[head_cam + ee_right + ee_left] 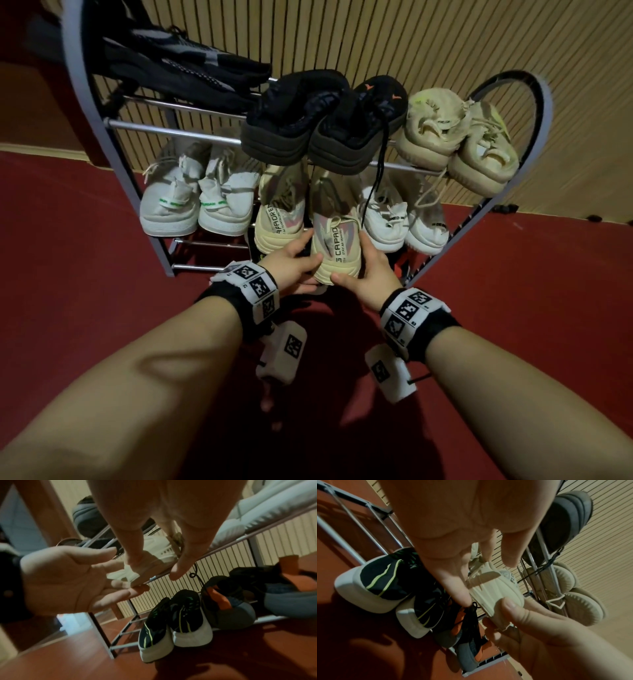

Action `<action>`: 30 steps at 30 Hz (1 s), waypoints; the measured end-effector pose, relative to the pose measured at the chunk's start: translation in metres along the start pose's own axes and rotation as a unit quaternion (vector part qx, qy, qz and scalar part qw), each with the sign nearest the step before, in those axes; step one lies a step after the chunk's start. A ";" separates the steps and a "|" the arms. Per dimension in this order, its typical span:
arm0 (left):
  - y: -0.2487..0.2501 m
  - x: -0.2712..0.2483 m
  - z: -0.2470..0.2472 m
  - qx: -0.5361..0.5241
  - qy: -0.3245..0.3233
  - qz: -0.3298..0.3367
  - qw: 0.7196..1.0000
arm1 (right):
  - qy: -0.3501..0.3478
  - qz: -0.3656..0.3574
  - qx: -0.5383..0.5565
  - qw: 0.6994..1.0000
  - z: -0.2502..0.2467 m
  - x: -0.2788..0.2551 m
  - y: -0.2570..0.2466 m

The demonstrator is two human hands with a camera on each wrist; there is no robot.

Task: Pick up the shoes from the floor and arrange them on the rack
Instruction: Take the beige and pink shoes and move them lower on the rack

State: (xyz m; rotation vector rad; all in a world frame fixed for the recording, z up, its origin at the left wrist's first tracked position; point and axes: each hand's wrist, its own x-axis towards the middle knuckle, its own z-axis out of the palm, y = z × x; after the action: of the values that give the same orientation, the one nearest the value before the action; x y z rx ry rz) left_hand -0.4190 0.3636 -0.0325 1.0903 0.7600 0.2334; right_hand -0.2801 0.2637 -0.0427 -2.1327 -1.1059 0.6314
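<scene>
A cream shoe (337, 246) with a labelled heel strap sits heel-out on the middle tier of the metal rack (171, 132), beside its mate (279, 219). My right hand (366, 270) pinches its heel: in the left wrist view the thumb presses the ribbed sole (494, 588) and the fingers curl underneath. My left hand (294, 260) lies against the shoe's left side with straight fingers, and its palm (68, 580) shows open in the right wrist view. The shoe's toe is hidden under the upper tier.
White pairs (195, 205) (404, 219) flank the cream pair. Black shoes (322, 120), a beige pair (459, 137) and dark sneakers (178, 65) fill the upper tiers. Black shoes with neon stripes (171, 615) stand on the bottom tier. Red floor (68, 274) surrounds the rack.
</scene>
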 end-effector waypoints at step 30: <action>0.008 -0.002 -0.013 -0.007 0.002 -0.005 1.000 | 0.005 0.004 -0.038 0.999 0.006 0.012 -0.013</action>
State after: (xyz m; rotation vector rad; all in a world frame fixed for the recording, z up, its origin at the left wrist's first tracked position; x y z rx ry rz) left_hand -0.4272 0.3756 -0.0279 1.0729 0.7650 0.2323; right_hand -0.2846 0.2809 -0.0382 -2.2044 -1.1322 0.5896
